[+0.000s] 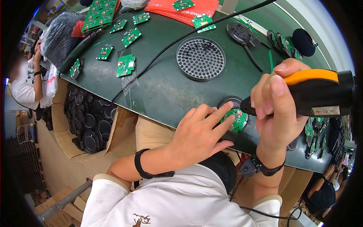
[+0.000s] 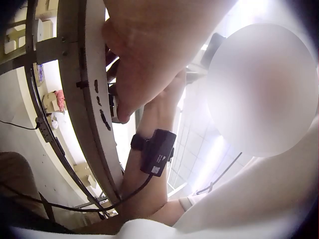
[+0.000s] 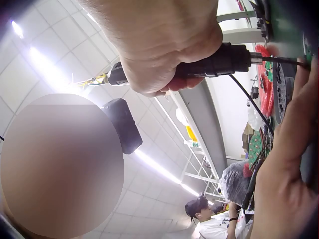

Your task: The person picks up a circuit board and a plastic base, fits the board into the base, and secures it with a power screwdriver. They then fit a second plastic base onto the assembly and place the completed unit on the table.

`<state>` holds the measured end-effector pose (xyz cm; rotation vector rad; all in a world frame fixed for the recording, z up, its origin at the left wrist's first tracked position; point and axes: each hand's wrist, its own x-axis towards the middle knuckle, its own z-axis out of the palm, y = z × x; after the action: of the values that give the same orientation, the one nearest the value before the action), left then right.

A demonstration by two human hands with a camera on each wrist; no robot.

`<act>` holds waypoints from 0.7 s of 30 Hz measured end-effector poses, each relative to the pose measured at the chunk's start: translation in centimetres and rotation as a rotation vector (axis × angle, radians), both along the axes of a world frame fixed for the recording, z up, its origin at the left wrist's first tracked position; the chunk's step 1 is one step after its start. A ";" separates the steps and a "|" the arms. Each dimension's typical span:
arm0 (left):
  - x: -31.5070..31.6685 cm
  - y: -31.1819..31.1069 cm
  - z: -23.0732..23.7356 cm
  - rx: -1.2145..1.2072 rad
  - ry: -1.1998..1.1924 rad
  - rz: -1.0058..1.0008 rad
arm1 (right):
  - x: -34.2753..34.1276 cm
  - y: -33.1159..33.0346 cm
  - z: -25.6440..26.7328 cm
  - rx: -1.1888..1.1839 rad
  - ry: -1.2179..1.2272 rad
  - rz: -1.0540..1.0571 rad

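My right hand (image 1: 278,102) grips a black and orange electric screwdriver (image 1: 314,90), its nose pointing at a green circuit board (image 1: 238,123). That board sits in a round black housing (image 1: 229,101) near the table's front edge. With fingers extended, my left hand (image 1: 202,132) presses on the board beside the screwdriver's tip. In the right wrist view the screwdriver (image 3: 214,64) shows its thin bit reaching toward the left hand (image 3: 284,164). The left wrist view has the left hand (image 2: 149,55) at the table's edge, its fingertips mostly hidden.
A round black dish (image 1: 201,58) holding small dark screws stands mid-table. A black cable (image 1: 166,49) crosses the table. Loose circuit boards (image 1: 131,37) lie at the left; boards in housings (image 1: 315,136) are at the right. A carton (image 1: 62,132) of black housings stands below the left edge.
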<state>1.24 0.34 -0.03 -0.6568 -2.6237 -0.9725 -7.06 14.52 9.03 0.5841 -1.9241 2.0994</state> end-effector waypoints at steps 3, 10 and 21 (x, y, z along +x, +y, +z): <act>0.0 0.0 0.1 -0.004 -0.008 0.000 | -0.3 0.7 -0.8 0.059 0.066 -0.014; 0.1 -0.2 0.1 0.004 0.012 0.005 | 0.5 -0.5 -0.3 0.001 0.072 -0.020; 0.5 0.1 -0.5 0.038 0.046 0.046 | 1.0 -0.9 -0.6 -0.038 0.077 0.003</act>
<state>1.70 0.40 -0.56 -0.6002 -2.5624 -0.9795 -6.05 13.66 8.44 0.6501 -1.8395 2.0783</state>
